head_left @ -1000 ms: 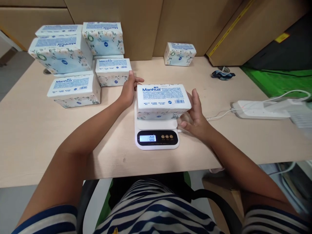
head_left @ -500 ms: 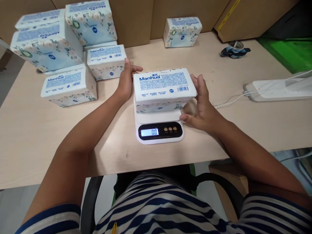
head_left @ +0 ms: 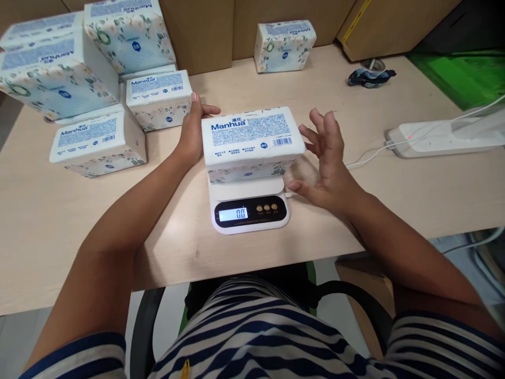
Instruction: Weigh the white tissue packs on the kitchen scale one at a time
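Observation:
A white tissue pack [head_left: 252, 138] with blue "Manhua" print lies flat on the platform of a white digital scale [head_left: 248, 188]. The scale's lit display [head_left: 233, 213] reads 0.0. At the pack's left end is my left hand [head_left: 193, 131], fingers stretched out, very near or touching its side; I cannot tell which. My right hand [head_left: 325, 158] is held off the pack's right end with its fingers spread and nothing in them. The thumb points toward the scale's right edge.
Several stacked tissue packs [head_left: 59, 73] stand at the left. Another pack [head_left: 284, 47] sits at the back by cardboard boxes [head_left: 197, 34]. A tape roll with a dark blue wrapper [head_left: 371, 76] lies back right. A white power strip [head_left: 445, 138] with cables is at the right.
My right hand has drawn away from the pack's right end, and its fingers have spread. My left hand stays by the pack's left end. The view has shifted slightly; the display still reads 0.0.

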A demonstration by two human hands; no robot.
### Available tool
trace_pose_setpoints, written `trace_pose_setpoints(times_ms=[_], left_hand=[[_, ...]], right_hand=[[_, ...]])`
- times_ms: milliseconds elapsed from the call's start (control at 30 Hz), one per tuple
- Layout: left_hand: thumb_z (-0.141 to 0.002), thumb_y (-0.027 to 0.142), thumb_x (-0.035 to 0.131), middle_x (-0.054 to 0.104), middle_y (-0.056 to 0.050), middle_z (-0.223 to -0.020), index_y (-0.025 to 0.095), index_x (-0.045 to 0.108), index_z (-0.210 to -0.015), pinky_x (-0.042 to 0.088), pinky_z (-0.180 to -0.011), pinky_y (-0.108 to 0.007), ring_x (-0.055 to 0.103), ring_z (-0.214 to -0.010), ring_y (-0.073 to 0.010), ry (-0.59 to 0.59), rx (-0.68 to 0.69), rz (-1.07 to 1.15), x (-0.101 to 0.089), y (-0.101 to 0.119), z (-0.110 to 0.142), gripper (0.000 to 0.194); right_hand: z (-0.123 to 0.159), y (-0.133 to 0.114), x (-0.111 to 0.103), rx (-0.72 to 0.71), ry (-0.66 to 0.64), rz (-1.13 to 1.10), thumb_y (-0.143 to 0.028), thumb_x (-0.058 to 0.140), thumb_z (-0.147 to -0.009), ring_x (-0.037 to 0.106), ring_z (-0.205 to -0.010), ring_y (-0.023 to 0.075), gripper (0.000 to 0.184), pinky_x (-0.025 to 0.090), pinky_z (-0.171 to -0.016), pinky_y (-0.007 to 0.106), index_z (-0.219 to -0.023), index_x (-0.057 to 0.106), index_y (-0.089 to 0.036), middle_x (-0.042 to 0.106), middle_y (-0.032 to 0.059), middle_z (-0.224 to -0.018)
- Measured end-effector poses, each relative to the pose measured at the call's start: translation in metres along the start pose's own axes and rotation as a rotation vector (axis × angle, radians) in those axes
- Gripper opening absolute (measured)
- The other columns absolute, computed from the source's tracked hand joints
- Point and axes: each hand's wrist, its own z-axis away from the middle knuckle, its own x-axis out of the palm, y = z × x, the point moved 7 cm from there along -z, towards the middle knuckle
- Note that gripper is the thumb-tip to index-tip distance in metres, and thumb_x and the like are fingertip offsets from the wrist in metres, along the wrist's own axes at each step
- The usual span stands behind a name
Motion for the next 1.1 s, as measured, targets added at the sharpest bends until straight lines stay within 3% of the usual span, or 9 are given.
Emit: trace_pose_setpoints(times_ms=[167,267,367,433,500,600,700,800,1100], left_hand=[[-0.086,0.112,0.040,0.077,-0.010,-0.082,0.031,0.067,-0.083,0.062,-0.085,-0.046,0.080,-0.109,-0.0356,0.065,0.068,0.033,-0.004,-0.003,-0.004,0.086],[-0.087,0.111,0.042,0.078,-0.010,-0.084,0.030,0.067,-0.085,0.062,-0.086,-0.046,0.081,-0.110,-0.0358,0.077,0.059,0.036,-0.005,-0.004,-0.004,0.085],[-0.086,0.111,0.045,0.078,-0.010,-0.083,0.029,0.067,-0.085,0.060,-0.088,-0.046,0.080,-0.110,-0.0362,0.086,0.054,0.053,-0.004,-0.004,-0.004,0.085],[-0.085,0.113,0.043,0.076,-0.010,-0.080,0.029,0.066,-0.085,0.058,-0.089,-0.046,0.079,-0.109,-0.0360,0.091,0.067,0.070,-0.003,-0.004,-0.003,0.087],[-0.083,0.115,0.039,0.073,-0.010,-0.076,0.029,0.065,-0.086,0.055,-0.090,-0.046,0.077,-0.109,-0.0359,0.089,0.080,0.077,-0.002,-0.004,-0.002,0.090],[-0.081,0.117,0.035,0.069,-0.010,-0.073,0.029,0.063,-0.087,0.052,-0.093,-0.047,0.073,-0.109,-0.0364,0.084,0.089,0.070,0.000,-0.003,-0.001,0.093],[-0.077,0.119,0.035,0.067,-0.010,-0.071,0.030,0.062,-0.086,0.050,-0.095,-0.049,0.071,-0.109,-0.0373,0.096,0.084,0.054,0.001,0.000,0.002,0.094],[-0.076,0.119,0.036,0.066,-0.009,-0.069,0.030,0.062,-0.086,0.048,-0.097,-0.049,0.069,-0.112,-0.0374,0.093,0.078,0.042,0.002,0.002,0.004,0.093],[-0.080,0.116,0.042,0.074,-0.011,-0.082,0.028,0.065,-0.088,0.054,-0.091,-0.047,0.075,-0.107,-0.0365,0.095,0.144,0.050,-0.002,-0.002,-0.004,0.091]], right_hand=[[0.001,-0.004,-0.009,0.011,0.071,0.040,-0.096,0.066,-0.086,0.038,-0.173,0.0488,0.126,0.046,-0.132,0.076,-0.182,-0.003,-0.052,0.019,0.0041,-0.195],[0.006,-0.008,-0.019,-0.003,0.178,0.133,-0.093,0.064,-0.089,0.057,-0.159,0.0461,0.117,0.058,-0.120,0.071,-0.183,0.011,-0.050,0.042,0.0072,-0.185],[0.018,-0.031,-0.029,-0.222,0.336,0.169,-0.069,0.067,-0.102,0.081,-0.110,0.0354,0.085,0.069,-0.087,0.059,-0.179,0.032,-0.055,0.080,0.0040,-0.143],[0.025,-0.051,-0.020,-0.381,0.287,0.222,-0.056,0.069,-0.106,0.080,-0.084,0.0293,0.069,0.064,-0.072,0.051,-0.171,0.047,-0.058,0.087,-0.0013,-0.113],[0.032,-0.069,-0.001,-0.500,0.201,0.327,-0.060,0.072,-0.104,0.079,-0.078,0.0269,0.060,0.063,-0.072,0.049,-0.163,0.059,-0.055,0.088,-0.0029,-0.102],[0.040,-0.085,0.025,-0.583,0.207,0.466,-0.085,0.067,-0.096,0.082,-0.096,0.0307,0.068,0.065,-0.104,0.059,-0.157,0.062,-0.057,0.089,-0.0039,-0.115],[0.037,-0.076,0.052,-0.462,0.062,0.462,-0.100,0.066,-0.084,0.074,-0.136,0.0427,0.092,0.029,-0.139,0.081,-0.167,0.046,-0.065,0.081,-0.0057,-0.149],[0.035,-0.067,0.067,-0.383,-0.098,0.339,-0.100,0.070,-0.081,0.056,-0.160,0.0490,0.106,0.006,-0.139,0.092,-0.174,0.031,-0.068,0.066,-0.0038,-0.170],[0.031,-0.069,0.064,-0.393,-0.168,0.219,-0.087,0.077,-0.089,0.038,-0.174,0.0471,0.107,0.007,-0.137,0.094,-0.179,0.023,-0.064,0.048,-0.0016,-0.185]])
